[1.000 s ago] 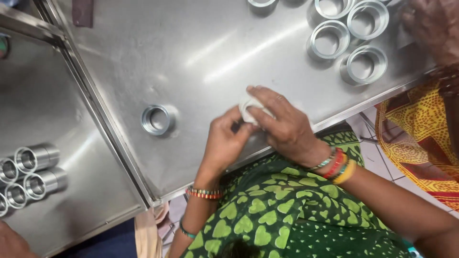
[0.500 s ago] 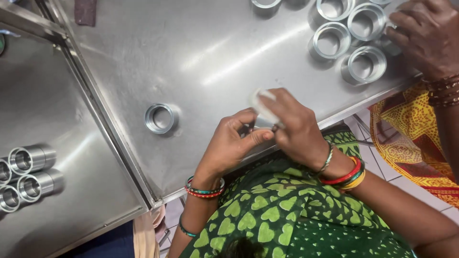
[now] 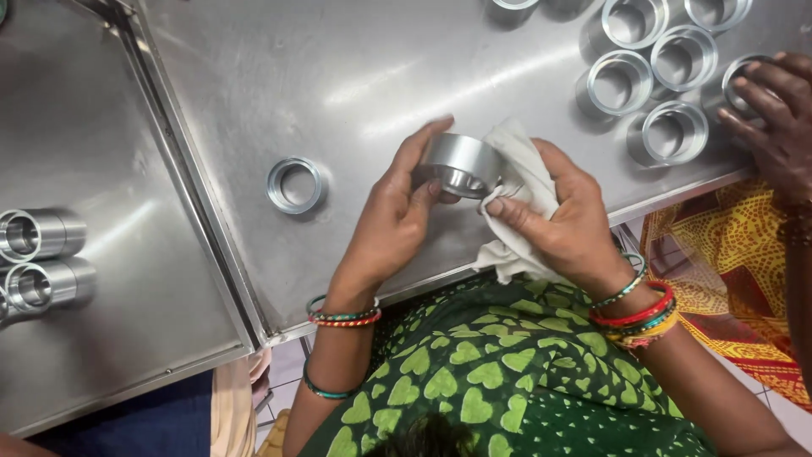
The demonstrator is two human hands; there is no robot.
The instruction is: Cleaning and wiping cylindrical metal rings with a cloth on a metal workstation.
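My left hand [image 3: 394,216] grips a shiny metal ring [image 3: 459,163], holding it tilted just above the steel table [image 3: 338,76]. My right hand [image 3: 558,216] holds a white cloth [image 3: 518,165] bunched against the ring's right side. Both wrists wear coloured bangles. A second metal ring [image 3: 295,184] lies flat on the table to the left of my hands.
Several metal rings [image 3: 677,93] stand grouped at the table's far right, where another person's hand [image 3: 774,118] touches one. Two metal cylinders [image 3: 42,254] lie on a lower steel tray [image 3: 110,279] at left. A raised edge divides tray and table.
My hands have lifted the ring off the table and turned it, with the cloth now against its side. The other person's hand has shifted right among the grouped rings.
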